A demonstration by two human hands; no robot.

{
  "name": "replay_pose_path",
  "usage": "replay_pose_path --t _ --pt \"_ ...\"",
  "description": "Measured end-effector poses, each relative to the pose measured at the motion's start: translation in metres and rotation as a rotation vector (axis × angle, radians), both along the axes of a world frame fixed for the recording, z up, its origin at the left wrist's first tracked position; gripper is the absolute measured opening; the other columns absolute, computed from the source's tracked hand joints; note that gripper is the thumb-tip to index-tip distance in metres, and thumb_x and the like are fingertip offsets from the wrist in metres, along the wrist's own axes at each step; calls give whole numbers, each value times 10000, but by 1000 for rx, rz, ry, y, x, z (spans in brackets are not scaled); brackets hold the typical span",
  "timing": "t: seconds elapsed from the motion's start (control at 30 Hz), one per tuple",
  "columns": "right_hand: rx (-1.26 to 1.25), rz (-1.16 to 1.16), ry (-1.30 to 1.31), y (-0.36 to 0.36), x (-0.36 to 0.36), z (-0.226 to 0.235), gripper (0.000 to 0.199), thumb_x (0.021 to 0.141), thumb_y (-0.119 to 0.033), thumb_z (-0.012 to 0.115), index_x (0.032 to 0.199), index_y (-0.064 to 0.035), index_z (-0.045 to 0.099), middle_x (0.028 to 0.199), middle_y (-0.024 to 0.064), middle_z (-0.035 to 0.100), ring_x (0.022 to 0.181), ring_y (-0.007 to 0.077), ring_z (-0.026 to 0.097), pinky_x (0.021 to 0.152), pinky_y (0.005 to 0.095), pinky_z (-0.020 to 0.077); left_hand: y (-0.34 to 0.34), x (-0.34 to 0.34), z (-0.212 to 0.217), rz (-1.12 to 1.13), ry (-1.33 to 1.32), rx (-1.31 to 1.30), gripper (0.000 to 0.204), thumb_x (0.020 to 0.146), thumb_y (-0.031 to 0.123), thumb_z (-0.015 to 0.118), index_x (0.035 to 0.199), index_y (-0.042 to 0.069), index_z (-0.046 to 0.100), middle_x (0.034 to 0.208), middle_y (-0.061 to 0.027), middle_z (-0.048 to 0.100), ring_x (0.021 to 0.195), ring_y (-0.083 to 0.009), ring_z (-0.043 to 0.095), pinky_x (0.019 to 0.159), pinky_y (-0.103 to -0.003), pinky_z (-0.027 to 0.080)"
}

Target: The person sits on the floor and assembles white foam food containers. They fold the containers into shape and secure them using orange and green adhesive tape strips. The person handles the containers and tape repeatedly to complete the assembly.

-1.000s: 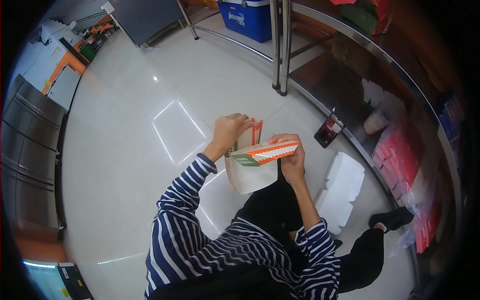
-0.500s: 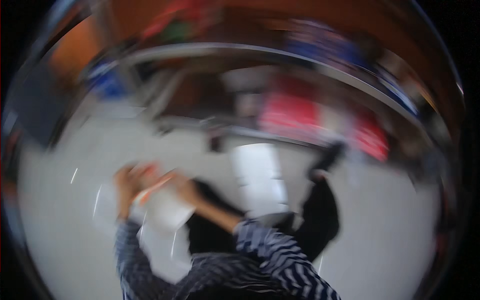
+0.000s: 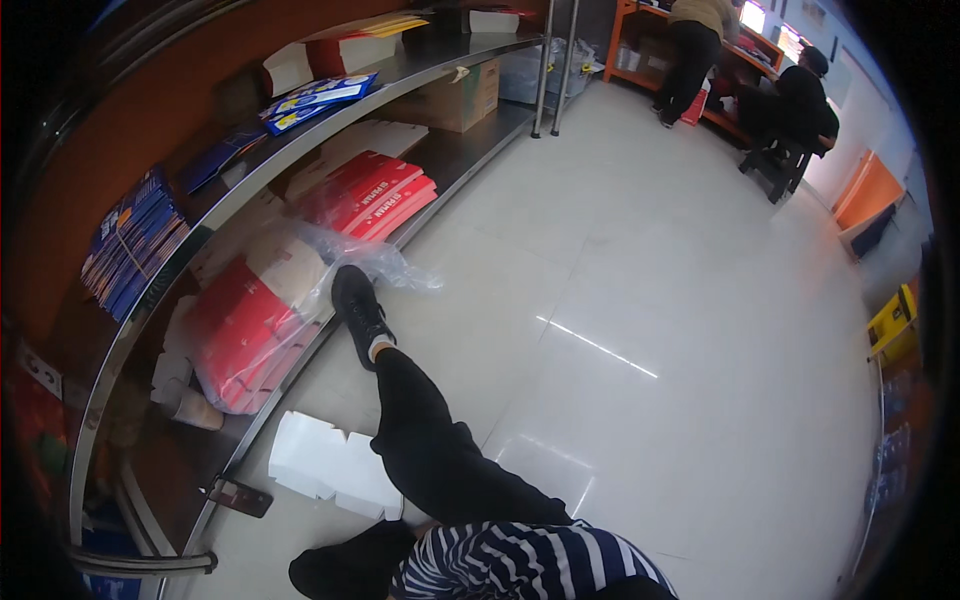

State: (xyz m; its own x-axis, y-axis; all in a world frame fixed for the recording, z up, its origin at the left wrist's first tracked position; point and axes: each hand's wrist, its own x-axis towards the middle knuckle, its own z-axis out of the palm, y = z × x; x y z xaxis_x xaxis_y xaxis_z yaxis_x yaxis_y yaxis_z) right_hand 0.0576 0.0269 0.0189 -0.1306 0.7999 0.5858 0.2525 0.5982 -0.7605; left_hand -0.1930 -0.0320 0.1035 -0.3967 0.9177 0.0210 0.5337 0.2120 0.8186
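Note:
Neither of my hands shows; only striped cloth (image 3: 540,560) of my top is visible at the lower edge, and whether it is sleeve or body I cannot tell. My leg in black trousers (image 3: 440,460) stretches forward, its dark shoe (image 3: 358,305) against the lower shelf's edge. Beside that leg, a white folded card sheet (image 3: 325,465) with notched edges lies flat on the floor. A dark phone (image 3: 240,496) rests at the shelf's near edge.
On the left shelving, red and white flat cartons (image 3: 245,335) lie partly in clear plastic, near a cup (image 3: 190,405). Above are bundled blue booklets (image 3: 135,240). Two people (image 3: 695,40) are at the far orange shelf (image 3: 640,70), one seated on a stool (image 3: 778,170).
The view has swung to the right and up. My hands, which were together on a white and orange item at the left, have left the picture.

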Motion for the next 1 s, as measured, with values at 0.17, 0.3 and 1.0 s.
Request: replay_pose_path --t 0.17,0.3,1.0 --pt "-44 126 5 -9 -15 5 330 760 -264 573 975 -33 476 1020 177 579 921 388 566 792 466 463 -48 -39 -1 142 -103 45 414 734 283 600 974 -51 552 880 -134 590 791 -295 572 650 -402 488" --pt "-80 106 -2 -1 3 3 321 761 -254 569 975 -32 482 1018 176 579 921 382 566 795 462 461 -40 -52 -12 152 -216 63 476 735 283 584 1042 -76 519 957 -154 579 863 -318 570 671 -426 491" --pt "-176 134 -31 8 26 -3 277 765 -197 552 976 -24 509 1009 170 579 920 355 565 806 440 453 -61 -6 -44 163 166 -87 329 782 205 625 976 -59 592 842 -169 629 720 -241 594 522 -372 477"
